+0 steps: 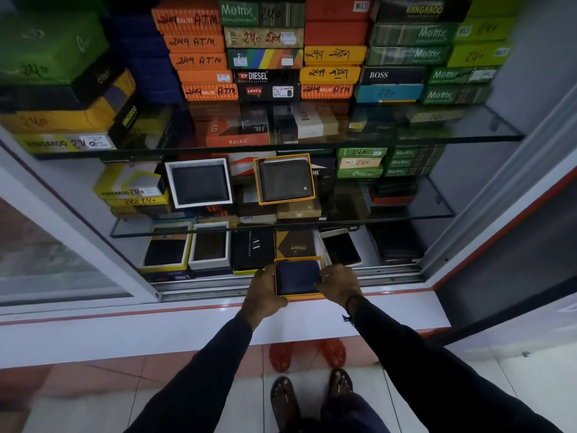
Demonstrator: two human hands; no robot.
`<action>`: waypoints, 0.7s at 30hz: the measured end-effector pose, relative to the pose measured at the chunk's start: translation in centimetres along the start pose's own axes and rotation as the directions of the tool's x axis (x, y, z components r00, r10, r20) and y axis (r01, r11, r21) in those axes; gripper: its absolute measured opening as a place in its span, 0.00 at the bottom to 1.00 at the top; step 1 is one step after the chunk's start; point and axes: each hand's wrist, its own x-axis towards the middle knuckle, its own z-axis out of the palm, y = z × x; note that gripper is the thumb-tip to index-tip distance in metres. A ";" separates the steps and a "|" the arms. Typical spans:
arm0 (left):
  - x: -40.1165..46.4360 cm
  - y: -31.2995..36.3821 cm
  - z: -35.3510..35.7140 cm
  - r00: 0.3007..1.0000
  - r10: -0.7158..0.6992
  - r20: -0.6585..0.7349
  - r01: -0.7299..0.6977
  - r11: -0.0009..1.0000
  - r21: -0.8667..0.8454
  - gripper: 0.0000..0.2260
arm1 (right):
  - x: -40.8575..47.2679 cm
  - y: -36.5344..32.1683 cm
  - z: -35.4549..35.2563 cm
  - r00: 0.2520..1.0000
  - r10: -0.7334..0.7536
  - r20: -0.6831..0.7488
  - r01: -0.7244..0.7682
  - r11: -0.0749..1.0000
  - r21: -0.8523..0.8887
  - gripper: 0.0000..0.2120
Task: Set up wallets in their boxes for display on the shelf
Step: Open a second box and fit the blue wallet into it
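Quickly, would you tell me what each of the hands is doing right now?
Left hand: closed on the wallet box's left edge.
Right hand: closed on its right edge.

A pair of red rubber slippers [307, 354] is seen on the pale tiled floor [93, 407], beneath the white ledge [125, 332].

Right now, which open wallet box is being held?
The yellow-rimmed box with the dark blue wallet, gripped by left hand and right hand at the cabinet's front edge; others sit on shelves.

Dark long sleeves [203, 370], sandals [282, 401]
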 end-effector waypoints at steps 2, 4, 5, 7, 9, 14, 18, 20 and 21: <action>0.3 0.1 0.3 1.000 0.017 -0.022 -0.016 0.998 0.057 0.41 | 0.5 -0.6 0.3 0.999 0.048 0.022 -0.048 0.998 0.033 0.16; 0.5 0.0 0.4 0.998 0.044 -0.044 -0.040 0.995 0.094 0.38 | 1.0 -1.2 0.4 0.988 0.154 0.023 -0.156 0.978 0.137 0.19; 0.6 -0.1 0.4 0.998 0.047 -0.052 -0.042 0.994 0.105 0.36 | 1.3 -1.3 0.6 0.973 0.227 0.030 -0.228 0.952 0.204 0.21; 0.8 -0.2 0.2 0.997 0.040 -0.061 -0.033 0.993 0.111 0.35 | 1.8 -1.4 0.8 0.945 0.320 0.073 -0.327 0.900 0.288 0.23; 1.0 -0.3 0.1 0.997 0.033 -0.063 -0.026 0.994 0.108 0.35 | 2.1 -1.6 0.9 0.945 0.317 0.077 -0.325 0.888 0.324 0.21; 1.4 -0.2 -0.1 1.000 0.023 -0.018 -0.022 0.999 0.038 0.40 | 2.0 -2.8 1.1 0.966 0.257 0.013 -0.211 0.764 0.610 0.13; 1.4 0.1 -1.8 0.997 0.005 0.076 0.015 0.966 -0.259 0.42 | 2.0 -1.5 -1.4 0.974 0.179 0.140 -0.221 0.598 0.771 0.11; 1.0 0.2 -2.9 0.994 0.023 0.110 0.023 0.920 -0.391 0.39 | 1.6 -0.6 -3.1 0.955 0.108 0.277 -0.290 0.543 0.788 0.10; 0.9 0.2 -3.3 0.993 0.039 0.114 0.011 0.914 -0.405 0.39 | 1.5 -0.2 -3.6 0.943 0.072 0.326 -0.313 0.534 0.786 0.09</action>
